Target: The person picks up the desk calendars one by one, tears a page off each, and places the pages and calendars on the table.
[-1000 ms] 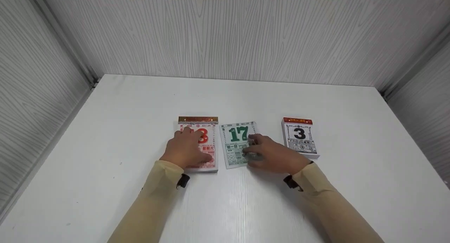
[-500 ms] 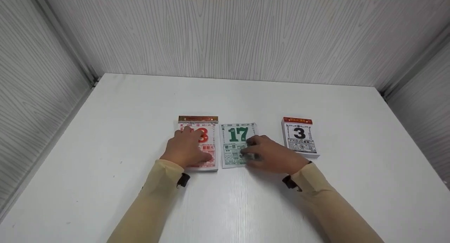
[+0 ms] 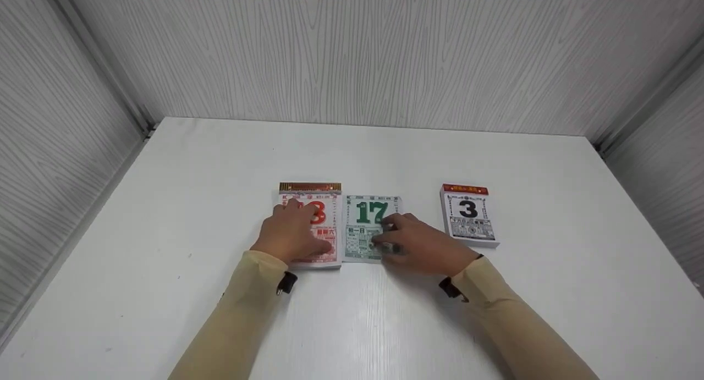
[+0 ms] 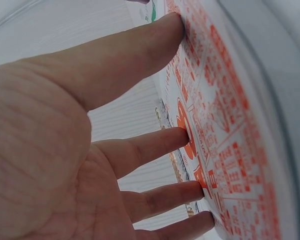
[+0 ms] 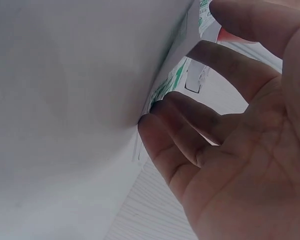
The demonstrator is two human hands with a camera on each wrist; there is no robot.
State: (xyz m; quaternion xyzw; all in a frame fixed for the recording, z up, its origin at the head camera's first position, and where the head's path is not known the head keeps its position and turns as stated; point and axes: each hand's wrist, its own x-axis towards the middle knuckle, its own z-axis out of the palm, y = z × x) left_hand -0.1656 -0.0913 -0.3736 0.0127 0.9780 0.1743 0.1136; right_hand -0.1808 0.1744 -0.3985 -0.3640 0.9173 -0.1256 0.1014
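- The left hand (image 3: 289, 231) is placed at the centre of the frame, slightly left, on a red-printed tear-off calendar (image 3: 328, 234). Its fingers (image 4: 160, 142) are spread wide and extended, with thumb and fingertips pressed on the printed face; nothing is gripped.
- The calendar is laid flat, its gold-and-red header strip (image 3: 311, 187) directed toward the top of the frame. A large red numeral is partly covered by the hand; an 8 is left visible.
- A green-printed calendar sheet (image 3: 364, 229), marked 17, is positioned at the centre of the frame, immediately right of the red-printed calendar. The two edges are nearly parallel; whether they are touching cannot be told.
- The right hand (image 3: 426, 245) is set over the right part of the sheet. Its fingers (image 5: 200, 116) are partly bent, with gaps visible between thumb and fingers; fingertips are rested against the sheet, and the hand is not closed round it.
- A smaller black-printed calendar (image 3: 469, 218), marked 3 and fitted with a red header, is located right of centre, apart from the sheet.
- All items are supported by a white worktop (image 3: 341, 325). Both arms are covered by beige sleeves (image 3: 231, 319).
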